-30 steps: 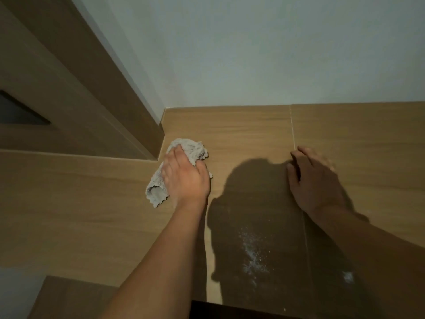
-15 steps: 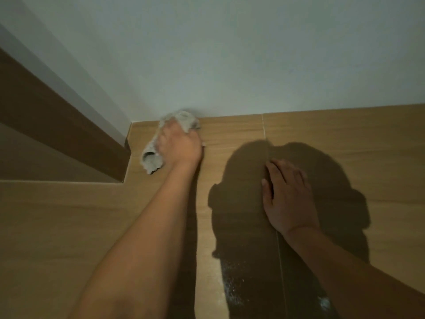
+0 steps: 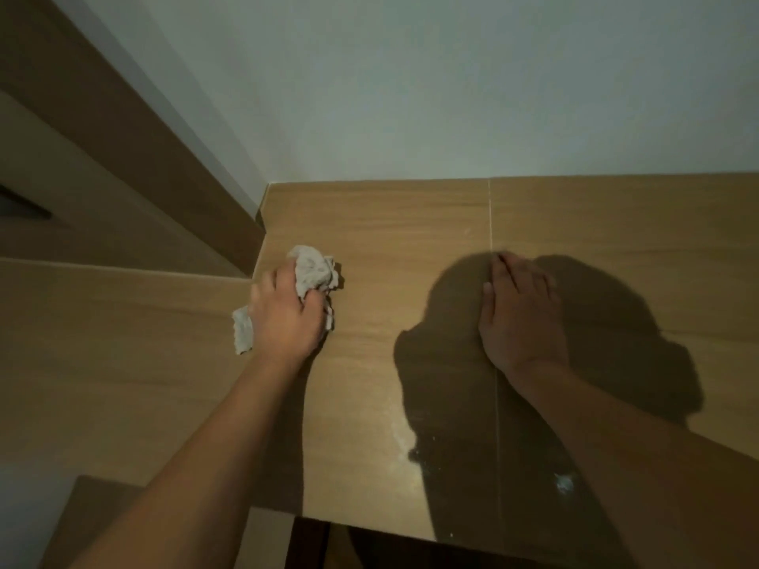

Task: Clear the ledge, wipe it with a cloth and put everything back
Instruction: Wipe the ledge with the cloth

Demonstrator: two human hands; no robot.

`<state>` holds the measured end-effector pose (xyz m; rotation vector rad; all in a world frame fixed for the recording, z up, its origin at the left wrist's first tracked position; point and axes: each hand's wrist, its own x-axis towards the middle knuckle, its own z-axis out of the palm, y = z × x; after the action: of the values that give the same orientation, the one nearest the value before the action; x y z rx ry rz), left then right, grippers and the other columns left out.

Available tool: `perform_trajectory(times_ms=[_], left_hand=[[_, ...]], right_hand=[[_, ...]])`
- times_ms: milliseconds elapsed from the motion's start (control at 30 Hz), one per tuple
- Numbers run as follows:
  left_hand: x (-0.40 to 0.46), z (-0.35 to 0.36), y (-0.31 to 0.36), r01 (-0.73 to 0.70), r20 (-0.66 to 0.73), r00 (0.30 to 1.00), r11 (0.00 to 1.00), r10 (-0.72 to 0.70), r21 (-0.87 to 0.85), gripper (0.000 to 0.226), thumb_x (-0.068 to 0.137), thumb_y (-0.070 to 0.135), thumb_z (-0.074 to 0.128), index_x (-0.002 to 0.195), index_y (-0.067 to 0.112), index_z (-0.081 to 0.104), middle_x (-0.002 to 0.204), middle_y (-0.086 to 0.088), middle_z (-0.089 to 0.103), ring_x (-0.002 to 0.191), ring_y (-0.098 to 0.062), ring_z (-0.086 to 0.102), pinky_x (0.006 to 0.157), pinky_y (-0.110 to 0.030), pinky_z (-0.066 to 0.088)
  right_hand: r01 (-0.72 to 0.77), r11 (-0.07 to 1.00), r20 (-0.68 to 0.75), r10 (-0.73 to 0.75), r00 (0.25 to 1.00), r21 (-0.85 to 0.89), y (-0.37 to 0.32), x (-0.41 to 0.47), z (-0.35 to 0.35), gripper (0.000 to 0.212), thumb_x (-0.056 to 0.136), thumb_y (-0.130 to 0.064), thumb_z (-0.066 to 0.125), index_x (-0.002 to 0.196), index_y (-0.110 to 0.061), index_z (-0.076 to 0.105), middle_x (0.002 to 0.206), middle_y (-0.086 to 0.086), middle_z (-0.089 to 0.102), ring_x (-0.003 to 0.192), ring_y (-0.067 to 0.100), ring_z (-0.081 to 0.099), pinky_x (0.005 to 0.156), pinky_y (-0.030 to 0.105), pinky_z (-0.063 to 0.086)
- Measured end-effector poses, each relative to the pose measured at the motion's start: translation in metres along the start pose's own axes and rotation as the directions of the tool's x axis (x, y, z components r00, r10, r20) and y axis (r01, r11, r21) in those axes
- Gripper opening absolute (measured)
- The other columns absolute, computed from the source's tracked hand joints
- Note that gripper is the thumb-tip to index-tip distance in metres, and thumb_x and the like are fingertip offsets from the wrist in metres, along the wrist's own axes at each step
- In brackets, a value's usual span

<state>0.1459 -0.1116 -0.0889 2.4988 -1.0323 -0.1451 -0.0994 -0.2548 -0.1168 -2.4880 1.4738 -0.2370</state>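
The ledge (image 3: 410,223) is a tan wood-look tiled surface below a white wall. My left hand (image 3: 285,318) grips a crumpled grey cloth (image 3: 314,271) and presses it on the ledge near its left end. One corner of the cloth sticks out at the left of that hand. My right hand (image 3: 519,318) lies flat with straight fingers on the ledge, over a tile joint and inside a dark shadow. White dust specks (image 3: 404,439) lie on the near part of the ledge.
A brown door frame (image 3: 135,129) runs diagonally at the left and meets the ledge's left end. The white wall (image 3: 451,96) borders the ledge at the back. The ledge's near edge (image 3: 369,523) drops to a dark space below.
My left hand has drawn the cloth back from the wall corner towards me along the ledge's left end. My right hand stays flat on the tile joint.
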Motion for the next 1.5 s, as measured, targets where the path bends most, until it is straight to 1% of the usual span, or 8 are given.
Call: perform_trajectory(times_ms=[300,567,733,833,1000,1133,1300,1500], left_hand=[[-0.024,0.019,0.016,0.142,0.008,0.99,0.988,-0.143,0.06,0.075,0.081,0.044,0.035,0.149,0.011,0.04,0.136,-0.017,0.046,0.118,-0.034,0.038,0.101,-0.044,0.028],[-0.112,0.044,0.088,-0.167,0.216,0.955,0.971,0.203,-0.173,0.057,0.086,0.04,0.036,0.136,0.016,0.049,0.129,-0.01,0.053,0.111,-0.03,0.048,0.099,-0.051,0.04],[-0.071,-0.007,0.033,0.003,0.046,0.999,0.991,0.003,-0.137,0.061,0.091,0.042,0.039,0.146,0.017,0.045,0.134,-0.011,0.047,0.118,-0.024,0.039,0.095,-0.035,0.03],[-0.068,-0.012,-0.003,0.023,0.056,0.998,1.0,-0.023,-0.005,0.077,0.08,0.05,0.03,0.147,0.013,0.043,0.132,-0.016,0.047,0.112,-0.03,0.039,0.094,-0.039,0.029],[-0.08,0.014,0.008,0.11,-0.021,0.994,0.993,-0.11,0.029,0.068,0.083,0.038,0.038,0.145,0.011,0.044,0.131,-0.015,0.046,0.113,-0.03,0.037,0.096,-0.041,0.027],[-0.133,0.031,0.051,0.001,0.085,0.996,1.0,0.001,-0.03,0.062,0.088,0.04,0.036,0.146,0.021,0.041,0.13,-0.005,0.044,0.11,-0.016,0.031,0.095,-0.039,0.03],[-0.164,0.031,0.088,-0.038,0.165,0.985,0.993,0.056,-0.108,0.066,0.087,0.042,0.031,0.149,0.022,0.04,0.136,-0.002,0.042,0.115,-0.017,0.033,0.099,-0.037,0.029],[-0.165,-0.013,0.013,0.294,-0.026,0.955,0.953,-0.297,-0.077,0.066,0.091,0.042,0.036,0.15,0.013,0.038,0.141,-0.016,0.042,0.126,-0.033,0.037,0.105,-0.046,0.03]], right_hand=[[0.013,0.999,-0.022,-0.014,1.0,-0.036,0.002,-0.001,0.001,0.05,0.106,-0.03,0.029,0.149,-0.008,0.04,0.152,0.011,0.04,0.142,0.027,0.032,0.121,0.043,0.017],[0.025,1.0,-0.064,-0.025,0.998,-0.014,0.001,-0.002,0.002,0.05,0.102,-0.03,0.028,0.142,-0.007,0.046,0.145,0.014,0.047,0.136,0.03,0.039,0.116,0.046,0.027],[0.034,0.999,-0.057,-0.035,0.998,-0.027,0.002,-0.001,0.002,0.046,0.105,-0.029,0.033,0.145,-0.008,0.043,0.149,0.011,0.042,0.14,0.028,0.034,0.118,0.044,0.021],[0.033,0.999,-0.06,-0.034,0.998,-0.022,0.003,0.0,0.003,0.046,0.105,-0.028,0.034,0.145,-0.007,0.044,0.15,0.011,0.042,0.139,0.029,0.036,0.118,0.045,0.024],[0.056,0.998,-0.099,-0.056,0.993,0.0,0.006,-0.001,0.008,0.045,0.103,-0.026,0.039,0.142,-0.004,0.049,0.147,0.015,0.047,0.135,0.033,0.041,0.114,0.045,0.027],[0.051,0.999,-0.07,-0.051,0.996,-0.003,0.005,0.001,0.006,0.047,0.105,-0.029,0.033,0.144,-0.007,0.045,0.149,0.013,0.044,0.136,0.031,0.039,0.115,0.045,0.024],[0.116,0.983,-0.052,-0.11,0.993,0.139,0.011,-0.011,-0.01,0.044,0.104,-0.022,0.034,0.142,-0.004,0.049,0.147,0.014,0.047,0.136,0.031,0.041,0.117,0.043,0.026],[0.226,0.974,0.027,-0.225,0.974,-0.006,0.078,-0.023,-0.045,0.047,0.107,-0.031,0.032,0.146,-0.008,0.044,0.152,0.011,0.041,0.142,0.029,0.035,0.121,0.045,0.018]])
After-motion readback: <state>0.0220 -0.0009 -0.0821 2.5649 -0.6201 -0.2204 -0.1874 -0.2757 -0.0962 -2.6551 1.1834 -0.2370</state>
